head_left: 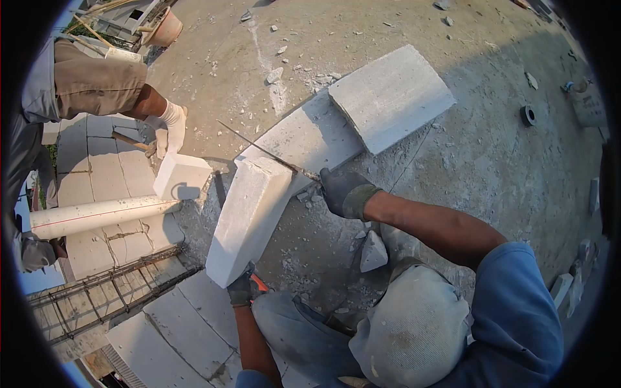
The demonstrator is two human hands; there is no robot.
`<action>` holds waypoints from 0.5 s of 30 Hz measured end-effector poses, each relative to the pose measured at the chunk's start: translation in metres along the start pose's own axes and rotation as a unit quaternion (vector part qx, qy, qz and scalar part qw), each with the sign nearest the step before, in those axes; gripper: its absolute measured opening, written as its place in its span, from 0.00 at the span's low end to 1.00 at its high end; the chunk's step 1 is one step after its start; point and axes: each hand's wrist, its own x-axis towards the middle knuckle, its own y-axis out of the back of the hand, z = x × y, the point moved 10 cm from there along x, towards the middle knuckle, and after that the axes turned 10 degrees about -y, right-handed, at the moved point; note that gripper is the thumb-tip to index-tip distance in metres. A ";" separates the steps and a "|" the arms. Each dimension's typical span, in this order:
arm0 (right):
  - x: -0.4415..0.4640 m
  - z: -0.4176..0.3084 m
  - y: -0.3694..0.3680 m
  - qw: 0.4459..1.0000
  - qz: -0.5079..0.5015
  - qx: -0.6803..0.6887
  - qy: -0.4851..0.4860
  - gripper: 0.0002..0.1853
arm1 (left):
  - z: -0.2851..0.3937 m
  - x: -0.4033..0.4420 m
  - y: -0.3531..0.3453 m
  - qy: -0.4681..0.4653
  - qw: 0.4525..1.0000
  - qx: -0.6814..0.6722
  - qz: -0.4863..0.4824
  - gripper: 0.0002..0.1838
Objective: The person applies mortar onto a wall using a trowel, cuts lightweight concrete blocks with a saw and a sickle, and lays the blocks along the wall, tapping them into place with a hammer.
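My right hand (339,191), in a dark glove, is closed around the handle end of a long thin blade (259,147). The blade lies across the upper end of a narrow white block (249,210), which leans with that end against a flat white slab (310,139). Down at the block's lower end, my left hand (242,288), gloved too, grips its edge; some of its fingers are hidden. A second, thick white slab (391,97) rests on the flat slab's far end.
At the left, a co-worker's white-gloved hand (171,126) touches a small white block (181,174). Nearby are a white pipe (107,216), a hammer (132,141) and rebar (107,294). Rubble and a triangular fragment (373,252) lie on the ground. A black ring (528,116) is at right.
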 end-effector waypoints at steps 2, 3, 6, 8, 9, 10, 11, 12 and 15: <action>0.013 0.009 -0.003 0.999 -0.016 -0.034 -0.002 0.10 | -0.003 0.015 -0.003 -0.009 1.000 -0.013 -0.007 0.29; 0.002 -0.003 0.014 0.999 -0.023 -0.031 -0.008 0.10 | -0.011 0.006 0.005 0.000 1.000 -0.014 -0.006 0.29; -0.025 -0.033 0.048 0.998 0.009 0.064 -0.022 0.13 | -0.022 -0.009 0.020 0.013 1.000 -0.005 0.002 0.28; -0.031 -0.041 0.042 0.998 0.037 0.047 0.019 0.13 | 0.001 -0.006 0.003 -0.014 0.995 0.094 -0.035 0.28; -0.020 -0.028 0.029 0.998 0.043 0.043 0.023 0.13 | 0.013 -0.004 -0.010 -0.033 0.988 0.138 -0.056 0.28; 0.000 0.003 -0.003 1.000 -0.015 0.007 -0.018 0.13 | 0.026 -0.002 -0.023 -0.053 0.979 0.183 -0.074 0.28; 0.012 0.027 -0.023 0.995 -0.073 -0.027 -0.061 0.13 | 0.024 0.000 -0.023 -0.013 0.999 -0.050 -0.012 0.27; 0.014 0.030 -0.016 0.997 -0.046 -0.026 -0.047 0.14 | 0.013 0.002 -0.024 0.032 0.958 -0.280 0.050 0.26; -0.016 -0.003 0.014 1.000 0.011 0.013 -0.018 0.13 | 0.000 -0.005 -0.010 0.007 0.993 -0.115 0.023 0.22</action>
